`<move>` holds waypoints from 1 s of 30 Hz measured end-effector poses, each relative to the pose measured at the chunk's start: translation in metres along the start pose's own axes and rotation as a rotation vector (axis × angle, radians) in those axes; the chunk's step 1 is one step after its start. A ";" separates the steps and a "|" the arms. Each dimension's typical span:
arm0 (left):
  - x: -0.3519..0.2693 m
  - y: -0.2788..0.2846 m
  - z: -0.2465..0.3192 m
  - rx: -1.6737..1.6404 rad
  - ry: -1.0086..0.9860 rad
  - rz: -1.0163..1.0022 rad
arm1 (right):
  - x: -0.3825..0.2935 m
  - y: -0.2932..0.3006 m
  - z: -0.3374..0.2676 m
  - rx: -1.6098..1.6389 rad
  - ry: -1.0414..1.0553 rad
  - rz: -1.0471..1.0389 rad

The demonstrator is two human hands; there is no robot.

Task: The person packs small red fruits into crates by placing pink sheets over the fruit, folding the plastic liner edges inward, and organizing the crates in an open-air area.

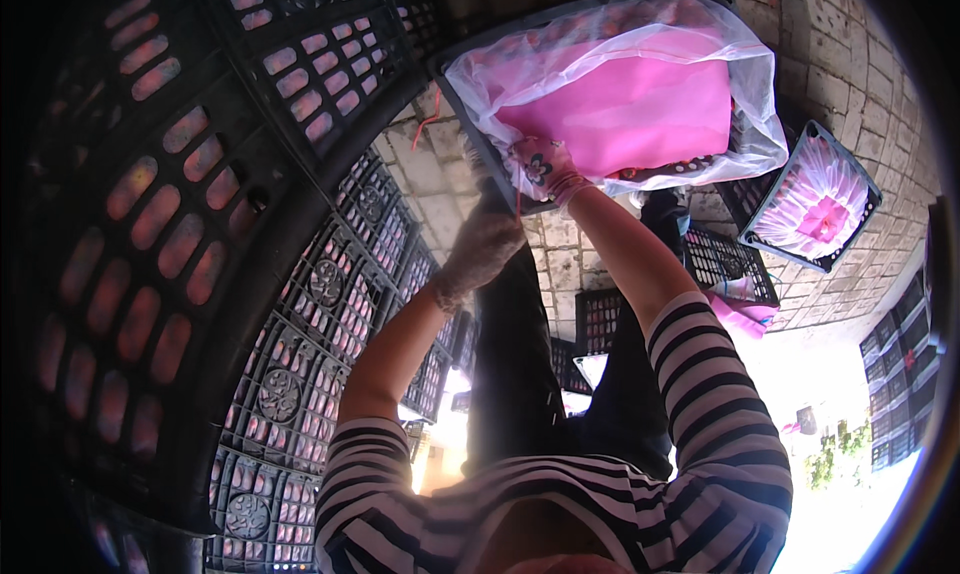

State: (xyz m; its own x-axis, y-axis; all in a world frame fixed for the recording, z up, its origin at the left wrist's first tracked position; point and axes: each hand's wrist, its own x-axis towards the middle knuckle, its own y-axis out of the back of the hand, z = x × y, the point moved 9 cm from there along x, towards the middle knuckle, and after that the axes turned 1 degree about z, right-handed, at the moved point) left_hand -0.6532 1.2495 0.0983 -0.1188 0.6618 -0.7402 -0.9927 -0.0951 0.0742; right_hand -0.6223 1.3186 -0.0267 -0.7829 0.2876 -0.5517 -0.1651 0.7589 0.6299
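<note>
Before me stands a black plastic crate (480, 157) lined with a translucent plastic bag (754, 86). A pink sheet (637, 116) covers most of what lies inside, and reddish items show along its edges. My right hand (541, 167), in a pink floral glove, is closed on gathered bag film at the crate's near left corner. My left hand (484, 255), in a thin pale glove, is lower and to the left, outside the crate. It is closed at the lower end of a thin red string (517, 208) that hangs from that corner; its fingertips are partly hidden.
Tall stacks of black slatted crates (315, 289) with pinkish contents crowd my left. To the right, a smaller filled crate (817, 199) stands on the paved floor (862, 78), beside another black crate (731, 262) and pink sheets (742, 315). A red string (427, 120) lies on the paving.
</note>
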 end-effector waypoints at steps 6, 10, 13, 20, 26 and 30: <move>-0.046 0.108 -0.053 0.549 0.154 0.442 | -0.096 0.095 0.059 0.734 -0.236 0.190; -0.055 0.093 -0.010 0.461 -0.065 0.768 | -0.204 0.187 0.179 0.294 -0.568 0.828; 0.007 -0.025 0.078 0.046 -0.143 0.451 | -0.258 0.226 0.256 -0.131 -0.610 0.993; 0.168 -0.268 0.149 0.053 -0.134 -0.156 | -0.222 0.149 0.376 0.792 -0.559 0.425; 0.205 -0.311 0.176 -0.143 -0.290 -0.165 | -0.207 0.188 0.310 1.418 -0.211 0.395; 0.219 -0.304 0.178 -0.137 -0.188 0.022 | -0.221 0.205 0.320 1.249 -0.112 0.403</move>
State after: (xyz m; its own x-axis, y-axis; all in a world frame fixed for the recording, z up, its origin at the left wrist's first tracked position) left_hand -0.3811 1.5557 0.0324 -0.1548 0.7844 -0.6007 -0.9792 -0.2025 -0.0120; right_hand -0.2917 1.5977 0.0493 -0.5832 0.6197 -0.5253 0.7755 0.6171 -0.1330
